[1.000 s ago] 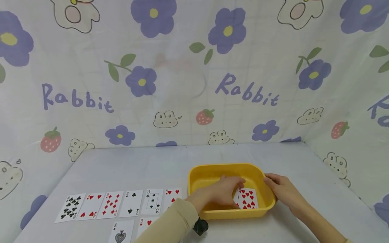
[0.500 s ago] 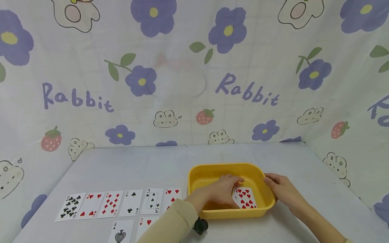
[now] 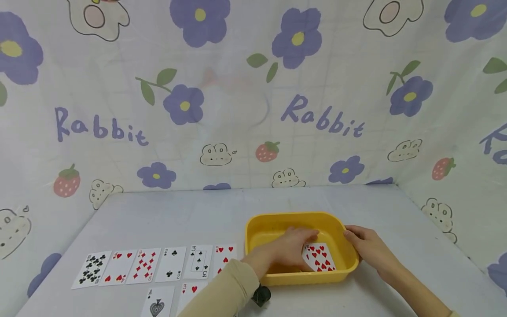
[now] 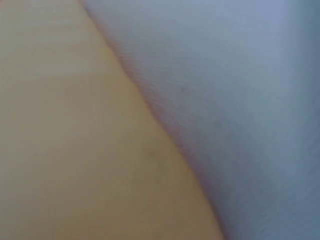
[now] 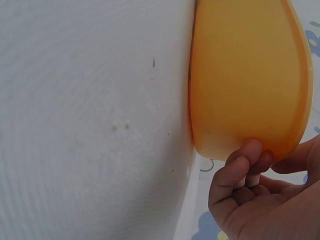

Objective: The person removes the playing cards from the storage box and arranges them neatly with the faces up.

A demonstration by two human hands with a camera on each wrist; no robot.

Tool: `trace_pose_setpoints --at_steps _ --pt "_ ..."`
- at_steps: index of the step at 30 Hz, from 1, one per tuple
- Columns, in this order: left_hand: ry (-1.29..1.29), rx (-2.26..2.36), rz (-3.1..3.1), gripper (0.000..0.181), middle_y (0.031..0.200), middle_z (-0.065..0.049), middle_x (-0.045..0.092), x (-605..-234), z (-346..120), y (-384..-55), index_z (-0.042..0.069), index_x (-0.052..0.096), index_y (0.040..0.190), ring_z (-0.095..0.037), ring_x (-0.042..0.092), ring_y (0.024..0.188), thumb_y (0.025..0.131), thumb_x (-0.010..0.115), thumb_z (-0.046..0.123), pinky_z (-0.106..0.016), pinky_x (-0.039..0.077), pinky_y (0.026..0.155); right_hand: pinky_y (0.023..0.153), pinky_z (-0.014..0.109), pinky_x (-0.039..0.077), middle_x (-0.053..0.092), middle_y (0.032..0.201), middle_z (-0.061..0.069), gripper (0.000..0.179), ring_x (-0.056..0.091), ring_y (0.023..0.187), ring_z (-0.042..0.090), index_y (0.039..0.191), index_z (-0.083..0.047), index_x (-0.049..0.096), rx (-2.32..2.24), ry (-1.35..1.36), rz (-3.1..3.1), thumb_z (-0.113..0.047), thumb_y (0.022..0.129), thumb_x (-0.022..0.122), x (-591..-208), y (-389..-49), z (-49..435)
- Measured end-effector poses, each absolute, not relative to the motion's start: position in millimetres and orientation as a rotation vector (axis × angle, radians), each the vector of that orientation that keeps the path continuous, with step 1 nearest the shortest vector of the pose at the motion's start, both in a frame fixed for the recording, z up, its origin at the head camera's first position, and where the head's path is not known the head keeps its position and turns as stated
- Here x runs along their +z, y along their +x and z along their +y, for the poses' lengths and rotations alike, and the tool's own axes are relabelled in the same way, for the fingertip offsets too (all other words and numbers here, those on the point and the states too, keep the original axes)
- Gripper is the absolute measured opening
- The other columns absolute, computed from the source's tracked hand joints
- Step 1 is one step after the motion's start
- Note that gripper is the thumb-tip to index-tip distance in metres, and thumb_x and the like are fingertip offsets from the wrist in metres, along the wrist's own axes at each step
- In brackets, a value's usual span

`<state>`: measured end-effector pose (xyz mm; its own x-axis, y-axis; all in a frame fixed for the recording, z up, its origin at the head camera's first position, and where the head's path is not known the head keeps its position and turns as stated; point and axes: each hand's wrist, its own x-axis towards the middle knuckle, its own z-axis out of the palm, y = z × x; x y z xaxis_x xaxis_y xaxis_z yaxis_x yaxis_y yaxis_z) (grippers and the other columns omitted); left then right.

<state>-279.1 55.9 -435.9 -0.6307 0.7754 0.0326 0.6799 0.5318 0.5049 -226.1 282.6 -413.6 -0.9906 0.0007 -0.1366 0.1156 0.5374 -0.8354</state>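
My left hand (image 3: 291, 248) reaches down into a yellow plastic bin (image 3: 301, 278), its thumb and fingers around the left side of a ten of hearts playing card (image 3: 320, 257). The hand hides part of the card. At the bin's right end, my right hand (image 3: 368, 246) grips the rim; in the right wrist view, fingertips (image 5: 240, 165) press against the outer wall of the yellow bin (image 5: 250, 75). Only a blurred left forearm or sleeve (image 4: 75, 140) and a pale surface fill the left wrist view.
Left of the bin lies a row of face-up cards, from the ten of clubs (image 3: 92, 269) to the five of hearts (image 3: 225, 257). In front are the ace of spades (image 3: 157, 304) and three of hearts (image 3: 192, 295). A black object (image 3: 261, 296) sits below the bin.
The ten of hearts has shifted slightly left and up within the bin, beside the left hand. The right hand keeps its hold on the rim.
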Motion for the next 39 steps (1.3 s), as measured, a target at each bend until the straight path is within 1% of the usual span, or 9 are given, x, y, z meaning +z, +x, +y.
trace_pose_setpoints --at_steps 3,7,15,19,23,28,32,36,39 --pt "1.306 0.716 2.557 0.083 0.133 0.006 0.058 -435.2 57.2 -279.1 0.007 0.046 0.144 -0.004 0.048 0.122 0.076 0.086 0.033 -0.030 0.020 0.112 0.063 0.032 0.050 0.059 0.115 0.018 0.054 0.055 0.081 0.022 0.141 0.010 0.041 -1.452 0.111 2.643 -0.030 0.106 0.046 -413.6 -226.6 282.5" --pt "1.298 0.753 2.526 0.080 0.128 0.009 0.060 -435.2 58.5 -278.7 0.007 0.047 0.143 -0.002 0.050 0.118 0.077 0.087 0.029 -0.033 0.018 0.113 0.062 0.031 0.050 0.060 0.112 0.016 0.054 0.055 0.080 0.022 0.141 0.010 0.041 -1.456 0.115 2.643 -0.029 0.106 0.046 -414.1 -226.9 282.6" --pt "1.293 0.763 2.444 0.075 0.132 0.009 0.058 -438.4 59.2 -281.2 0.007 0.046 0.144 0.000 0.048 0.118 0.080 0.083 0.019 -0.029 0.021 0.107 0.062 0.032 0.050 0.060 0.109 0.015 0.053 0.055 0.078 0.022 0.141 0.010 0.041 -1.455 0.103 2.646 -0.029 0.105 0.046 -414.8 -225.9 282.6" --pt "1.259 0.773 2.452 0.076 0.132 0.011 0.057 -438.7 58.8 -281.5 0.009 0.046 0.144 -0.001 0.047 0.118 0.079 0.084 0.023 -0.028 0.022 0.108 0.062 0.031 0.050 0.060 0.109 0.015 0.053 0.055 0.078 0.022 0.141 0.010 0.042 -1.458 0.096 2.647 -0.029 0.105 0.046 -414.2 -225.0 282.2" --pt "1.213 0.805 2.484 0.077 0.128 0.014 0.057 -438.8 58.6 -280.7 0.011 0.048 0.142 -0.004 0.045 0.116 0.076 0.086 0.025 -0.024 0.027 0.105 0.061 0.031 0.050 0.060 0.109 0.015 0.054 0.055 0.078 0.022 0.141 0.011 0.041 -1.462 0.085 2.648 -0.030 0.106 0.046 -413.7 -225.0 282.6" --pt "1.135 0.780 2.565 0.079 0.134 0.006 0.049 -439.4 59.4 -278.0 0.011 0.051 0.140 -0.010 0.041 0.120 0.073 0.089 0.029 -0.021 0.032 0.102 0.061 0.031 0.050 0.060 0.110 0.015 0.054 0.054 0.078 0.022 0.141 0.011 0.041 -1.460 0.091 2.650 -0.030 0.106 0.046 -414.4 -225.8 283.1" --pt "1.079 0.732 2.628 0.075 0.135 0.000 0.042 -439.8 58.9 -275.9 0.011 0.057 0.135 -0.016 0.036 0.123 0.072 0.089 0.033 -0.023 0.033 0.101 0.063 0.032 0.051 0.060 0.113 0.017 0.053 0.054 0.080 0.022 0.141 0.011 0.041 -1.460 0.108 2.640 -0.028 0.106 0.046 -414.9 -226.4 282.8" --pt "1.092 0.728 2.616 0.067 0.132 0.003 0.042 -439.7 58.2 -276.2 0.015 0.062 0.130 -0.017 0.035 0.122 0.072 0.089 0.036 -0.024 0.034 0.099 0.063 0.032 0.051 0.060 0.115 0.017 0.053 0.055 0.081 0.022 0.142 0.010 0.041 -1.463 0.109 2.635 -0.029 0.106 0.046 -414.4 -227.1 283.0" --pt "1.110 0.741 2.598 0.064 0.128 0.005 0.043 -439.7 58.3 -277.1 0.015 0.060 0.127 -0.015 0.036 0.118 0.073 0.089 0.035 -0.023 0.033 0.097 0.063 0.032 0.051 0.060 0.114 0.017 0.053 0.054 0.081 0.022 0.141 0.011 0.041 -1.458 0.108 2.640 -0.028 0.106 0.046 -414.1 -226.8 283.2"
